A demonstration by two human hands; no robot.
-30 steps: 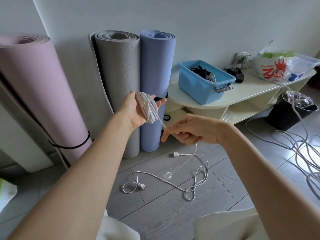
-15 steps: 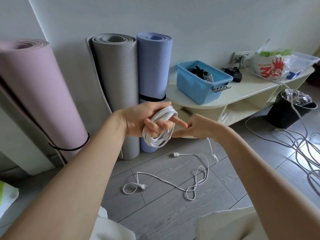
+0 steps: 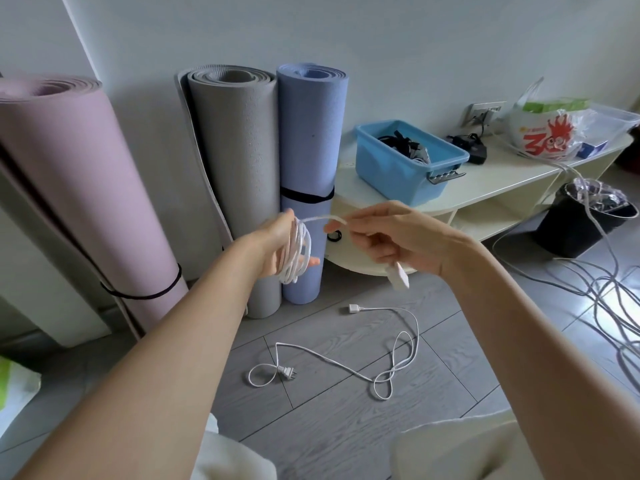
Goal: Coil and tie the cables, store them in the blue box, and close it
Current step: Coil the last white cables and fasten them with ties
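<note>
My left hand [image 3: 277, 244] holds a coiled white cable [image 3: 296, 251] wound around its fingers. A short free end runs from the coil to my right hand [image 3: 388, 233], which pinches it; the cable's white connector [image 3: 398, 276] dangles below that hand. A second white cable [image 3: 381, 358] with a plug lies loose on the grey floor below my hands. The blue box [image 3: 391, 168] stands open on the low cream shelf [image 3: 491, 181] to the right, with dark cables inside it. No lid is in view.
Three rolled mats, pink [image 3: 65, 188], grey [image 3: 239, 161] and blue [image 3: 308, 150], lean on the wall. A plastic bag [image 3: 547, 129] and a black adapter [image 3: 472, 150] sit on the shelf. A black bin [image 3: 581, 220] and several tangled cables [image 3: 616, 306] lie at right.
The cable's tail has come up off the floor. My right hand has pulled the free end out to the right of the coil, and my left hand has turned with the coil.
</note>
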